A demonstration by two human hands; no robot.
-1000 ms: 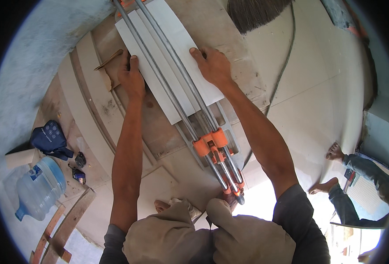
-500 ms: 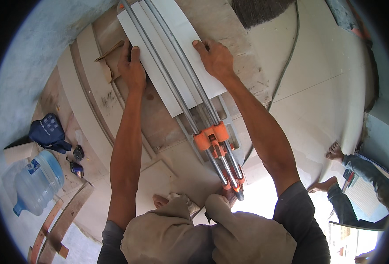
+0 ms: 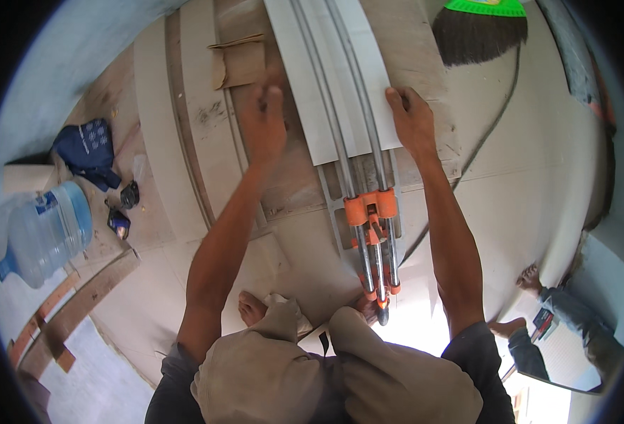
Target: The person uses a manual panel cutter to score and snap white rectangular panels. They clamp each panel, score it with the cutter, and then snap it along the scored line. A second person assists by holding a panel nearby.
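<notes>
A long white tile [image 3: 312, 113] lies under the twin steel rails of a manual tile cutter [image 3: 370, 207], whose orange carriage and handle end are on the near side, by my feet. My right hand [image 3: 416, 126] grips the tile's right edge, thumb on top and fingers curled at the side. My left hand [image 3: 264, 131] is off the tile, a little left of its left edge, over the board. Motion blurs its fingers, so whether it is open or closed is unclear. A torn piece of brown cardboard [image 3: 245, 62] lies just beyond it.
Long boards [image 3: 160, 106] run along the left. Further left are a blue bag [image 3: 88, 148], a clear water jug [image 3: 47, 233] and a wooden frame [image 3: 89, 304]. A broom [image 3: 481, 32] and a dark cable [image 3: 485, 138] lie right. Another person's legs [image 3: 580, 314] show at lower right.
My left hand has let go of the tile's left edge and moved away from it. The right hand stays on the right edge. The whole view has shifted and turned slightly.
</notes>
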